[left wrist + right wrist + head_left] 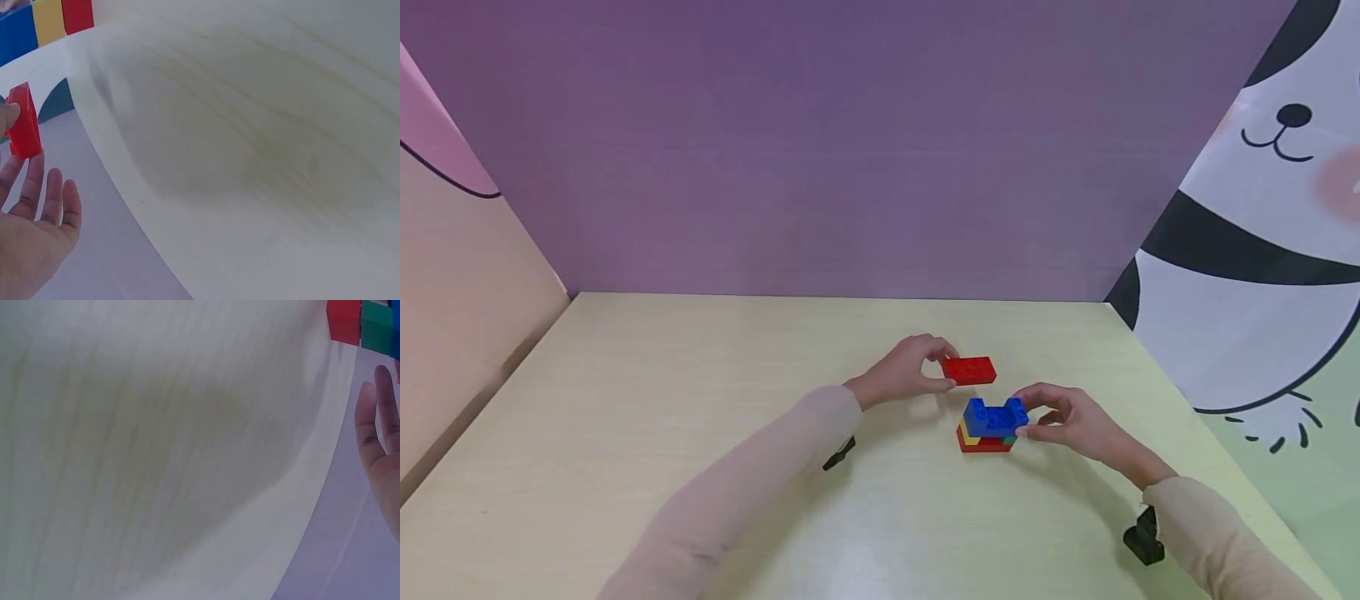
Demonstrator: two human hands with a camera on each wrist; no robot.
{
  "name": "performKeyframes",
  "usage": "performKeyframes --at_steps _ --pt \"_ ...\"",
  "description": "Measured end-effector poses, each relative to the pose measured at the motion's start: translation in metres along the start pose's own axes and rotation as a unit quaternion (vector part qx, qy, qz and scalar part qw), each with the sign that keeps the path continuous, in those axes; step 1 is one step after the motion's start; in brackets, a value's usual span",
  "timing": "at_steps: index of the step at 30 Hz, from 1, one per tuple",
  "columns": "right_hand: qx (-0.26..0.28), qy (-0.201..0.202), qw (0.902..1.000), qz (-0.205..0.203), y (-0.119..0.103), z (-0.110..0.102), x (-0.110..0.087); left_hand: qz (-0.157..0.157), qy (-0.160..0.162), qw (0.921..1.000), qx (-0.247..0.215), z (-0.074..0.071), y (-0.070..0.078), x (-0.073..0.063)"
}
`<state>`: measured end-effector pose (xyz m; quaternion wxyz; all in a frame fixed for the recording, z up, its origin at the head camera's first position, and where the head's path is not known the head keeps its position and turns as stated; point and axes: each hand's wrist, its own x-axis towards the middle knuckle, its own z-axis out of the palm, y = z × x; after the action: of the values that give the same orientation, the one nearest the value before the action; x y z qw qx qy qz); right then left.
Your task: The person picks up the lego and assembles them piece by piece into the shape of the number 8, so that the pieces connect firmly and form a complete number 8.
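Note:
A red toy building brick (969, 371) is pinched between the thumb and fingers of my left hand (916, 367), raised over the table behind the stack. In the left wrist view the same red brick (25, 122) is gripped at its sides, the other fingers spread. My right hand (1070, 421) grips the right end of a blue brick (995, 418) with a notch in its top. This blue brick tops a small stack: a yellow brick (968, 435) and a green brick (377, 326) lie under it, over a red base brick (987, 446).
The pale wooden table (625, 433) meets a purple wall (850, 150) at the back. A panda picture (1262, 217) covers the right wall. Dark wrist devices hang under both sleeves (760, 467).

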<state>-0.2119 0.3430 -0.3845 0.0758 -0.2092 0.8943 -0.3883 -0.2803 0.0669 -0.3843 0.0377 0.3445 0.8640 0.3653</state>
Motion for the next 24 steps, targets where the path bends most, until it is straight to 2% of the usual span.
performKeyframes --at_steps 8,15,24 --pt "-0.003 0.001 1.0 0.004 -0.001 -0.001 0.0 0.043 0.0 0.9991 -0.001 -0.005 0.011 -0.005" --pt "-0.003 0.0 1.0 -0.001 0.0 -0.001 0.001 0.05 0.007 0.9987 0.003 -0.01 0.02 -0.007" --pt "0.005 0.001 1.0 -0.003 0.002 0.0 -0.001 0.062 -0.017 0.9979 -0.007 -0.01 0.036 -0.013"
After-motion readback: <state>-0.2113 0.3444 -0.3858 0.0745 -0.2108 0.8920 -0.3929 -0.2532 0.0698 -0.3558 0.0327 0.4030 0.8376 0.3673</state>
